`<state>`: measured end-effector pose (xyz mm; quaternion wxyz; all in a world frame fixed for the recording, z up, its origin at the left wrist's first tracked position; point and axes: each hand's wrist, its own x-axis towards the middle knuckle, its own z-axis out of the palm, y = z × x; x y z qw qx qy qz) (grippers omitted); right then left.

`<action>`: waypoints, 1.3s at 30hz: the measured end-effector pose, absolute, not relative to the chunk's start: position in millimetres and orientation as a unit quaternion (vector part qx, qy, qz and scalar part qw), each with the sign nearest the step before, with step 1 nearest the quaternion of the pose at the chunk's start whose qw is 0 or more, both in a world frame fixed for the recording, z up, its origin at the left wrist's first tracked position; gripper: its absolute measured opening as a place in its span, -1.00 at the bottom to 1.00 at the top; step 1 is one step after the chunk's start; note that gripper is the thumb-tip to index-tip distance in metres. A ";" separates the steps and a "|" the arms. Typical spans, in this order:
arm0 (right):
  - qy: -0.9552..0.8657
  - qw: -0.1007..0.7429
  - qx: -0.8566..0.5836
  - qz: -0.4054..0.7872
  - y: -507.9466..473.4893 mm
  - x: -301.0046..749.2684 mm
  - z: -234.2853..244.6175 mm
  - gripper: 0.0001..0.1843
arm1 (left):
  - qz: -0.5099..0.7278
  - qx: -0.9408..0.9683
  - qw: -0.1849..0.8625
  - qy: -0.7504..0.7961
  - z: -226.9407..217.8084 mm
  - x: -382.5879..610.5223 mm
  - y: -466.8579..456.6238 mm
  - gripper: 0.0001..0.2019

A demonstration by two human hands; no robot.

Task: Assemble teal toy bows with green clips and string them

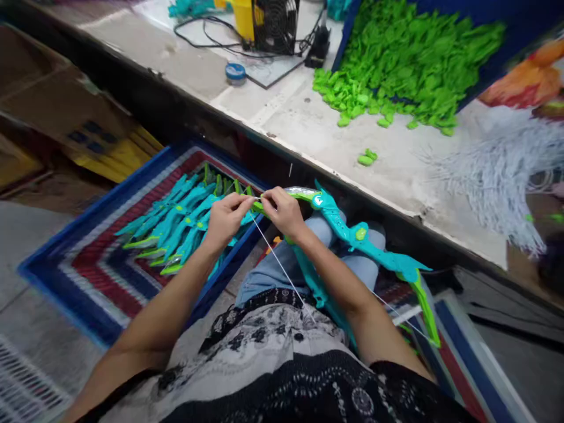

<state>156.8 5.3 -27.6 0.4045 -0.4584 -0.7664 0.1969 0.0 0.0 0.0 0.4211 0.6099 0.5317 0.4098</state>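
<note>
A teal and lime-green plastic toy bow (337, 220) lies across my lap, its far limb reaching past my right forearm. Both hands are at its left, green tip. My left hand (227, 218) is closed, thumb and forefinger pinching the white string (282, 264) by that tip. My right hand (284, 212) pinches close beside it, on the string at the bow's end; the exact grip is partly hidden by the fingers. From there the string hangs slack toward my waist, and it shows again near the right green tip. Another teal piece lies under my right forearm.
Left of my legs, a blue crate (106, 317) with a striped lining holds several similar bows. On the workbench (282, 111) stand a black fan (277, 26), a blue-lidded tub (235, 71), a heap of green plastic parts (414, 59) and a bundle of white strings (506, 170).
</note>
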 end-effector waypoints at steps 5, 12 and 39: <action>-0.690 0.334 -0.641 0.041 -52.6 263.4 -39.5 -0.72 | 0.559 0.419 0.383 0.605 -43.3 -27.5 -50.6 -0.76; -0.656 0.054 -0.753 -0.021 -124.0 336.3 -65.6 -0.43 | 0.241 0.924 0.232 0.184 -94.6 50.0 -124.9 -0.66; -0.490 0.015 -0.650 0.581 -30.8 428.3 -5.0 -0.40 | 0.015 0.987 0.076 0.144 -53.5 171.3 -12.5 -0.46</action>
